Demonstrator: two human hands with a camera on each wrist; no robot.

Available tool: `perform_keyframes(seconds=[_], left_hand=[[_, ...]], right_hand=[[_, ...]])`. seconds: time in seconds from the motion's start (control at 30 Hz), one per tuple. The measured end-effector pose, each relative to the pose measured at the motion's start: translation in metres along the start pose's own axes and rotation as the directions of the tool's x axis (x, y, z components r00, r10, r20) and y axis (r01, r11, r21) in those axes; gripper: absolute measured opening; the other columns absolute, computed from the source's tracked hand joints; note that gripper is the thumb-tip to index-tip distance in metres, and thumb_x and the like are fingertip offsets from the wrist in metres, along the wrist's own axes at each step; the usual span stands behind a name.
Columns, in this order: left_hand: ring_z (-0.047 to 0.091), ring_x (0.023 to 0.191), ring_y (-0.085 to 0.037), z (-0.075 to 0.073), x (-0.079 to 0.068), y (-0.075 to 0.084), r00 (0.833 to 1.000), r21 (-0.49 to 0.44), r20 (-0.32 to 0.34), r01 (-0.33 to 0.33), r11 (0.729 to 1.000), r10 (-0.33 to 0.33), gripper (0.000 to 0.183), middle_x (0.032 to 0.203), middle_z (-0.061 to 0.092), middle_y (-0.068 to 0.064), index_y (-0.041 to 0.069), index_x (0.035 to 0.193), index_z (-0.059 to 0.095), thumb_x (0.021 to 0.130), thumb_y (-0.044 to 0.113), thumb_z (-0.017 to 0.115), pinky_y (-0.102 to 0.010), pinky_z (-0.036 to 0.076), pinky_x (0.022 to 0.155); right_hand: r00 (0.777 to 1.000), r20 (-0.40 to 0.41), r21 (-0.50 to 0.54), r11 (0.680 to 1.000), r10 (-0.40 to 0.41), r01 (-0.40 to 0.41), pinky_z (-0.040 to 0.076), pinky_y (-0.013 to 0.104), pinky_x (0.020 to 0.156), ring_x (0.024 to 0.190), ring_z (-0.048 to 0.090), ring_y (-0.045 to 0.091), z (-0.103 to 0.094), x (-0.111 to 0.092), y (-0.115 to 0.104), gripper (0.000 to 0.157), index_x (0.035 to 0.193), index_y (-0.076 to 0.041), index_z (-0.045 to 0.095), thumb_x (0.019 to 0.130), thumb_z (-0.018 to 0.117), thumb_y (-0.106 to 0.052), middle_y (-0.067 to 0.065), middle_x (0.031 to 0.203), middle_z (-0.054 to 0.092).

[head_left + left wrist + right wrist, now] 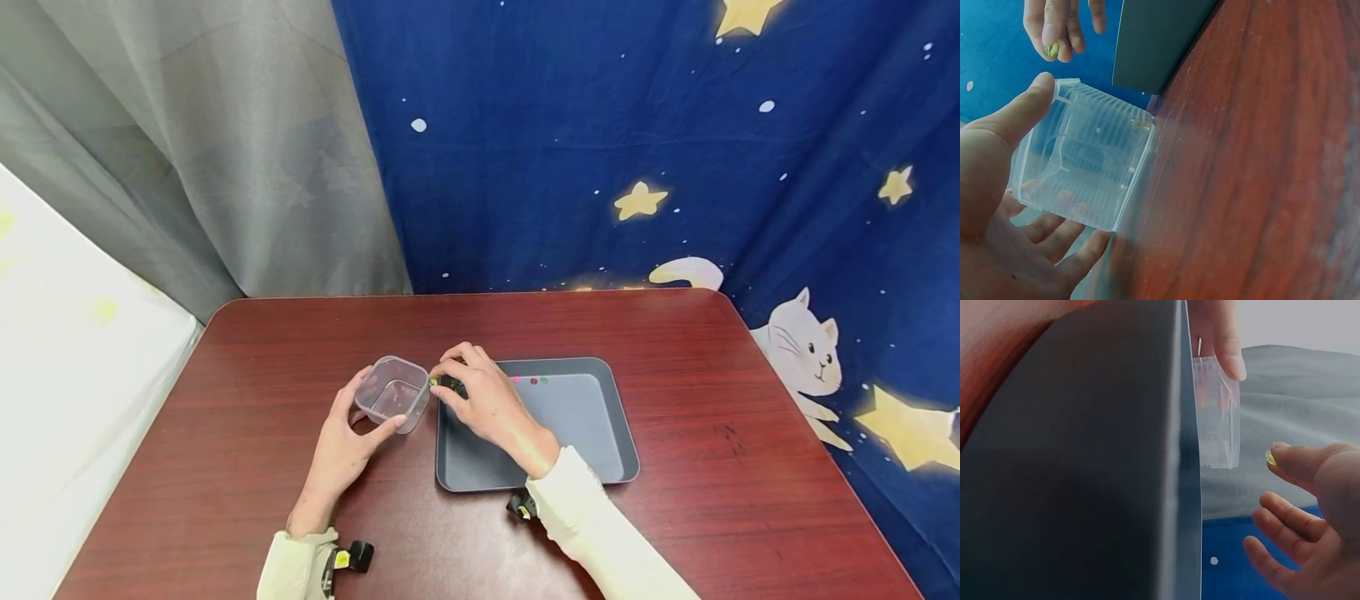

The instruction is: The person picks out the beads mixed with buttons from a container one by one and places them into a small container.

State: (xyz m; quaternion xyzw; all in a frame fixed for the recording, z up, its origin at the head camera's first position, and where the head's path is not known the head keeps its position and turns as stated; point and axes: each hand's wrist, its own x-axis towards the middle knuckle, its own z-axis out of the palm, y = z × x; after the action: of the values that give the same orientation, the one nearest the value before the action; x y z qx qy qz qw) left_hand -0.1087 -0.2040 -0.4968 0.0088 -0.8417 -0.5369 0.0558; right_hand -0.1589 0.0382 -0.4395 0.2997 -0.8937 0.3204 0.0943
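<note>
My left hand (341, 450) holds a clear plastic container (392, 398), thumb on the near side and fingers round the far side. The container is open at the top. In the left wrist view a tiny speck shows near its base, too faint to make out. My right hand (487, 402) is just right of the container's rim. Between thumb and forefinger it pinches a small yellow-green glassy piece (1052, 50), also visible in the right wrist view. Below that hand lies a grey tray (562, 433), its far left corner partly hidden by the fingers.
Several small pink, red and green pieces (533, 381) lie in a row along the tray's far side. Something dark shows beneath the right fingers, unclear. The reddish-brown table (712, 467) reaches back to a grey curtain (225, 167) and a blue starred curtain (540, 167).
</note>
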Motion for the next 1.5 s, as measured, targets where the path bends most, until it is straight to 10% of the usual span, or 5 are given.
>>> perform_keyframes(seconds=[1.5], left_hand=[[0.06, 0.13, -0.028, -0.001, -0.002, 0.004, 1.0, -0.028, 0.024, 0.015, 0.999, -0.014, 0.087, 0.158, 0.042, -0.009, 0.029, 0.162, 0.035, 0.089, 0.029, 0.084, -0.02, 0.055, 0.097]], right_hand=[[0.998, 0.068, -0.011, 1.0, 0.017, -0.016, 0.055, 0.034, 0.096, 0.117, 0.055, 0.015, 0.013, 0.01, -0.006, 0.016, 0.114, -0.023, 0.076, 0.101, 0.07, -0.03, -0.002, 0.13, 0.059]])
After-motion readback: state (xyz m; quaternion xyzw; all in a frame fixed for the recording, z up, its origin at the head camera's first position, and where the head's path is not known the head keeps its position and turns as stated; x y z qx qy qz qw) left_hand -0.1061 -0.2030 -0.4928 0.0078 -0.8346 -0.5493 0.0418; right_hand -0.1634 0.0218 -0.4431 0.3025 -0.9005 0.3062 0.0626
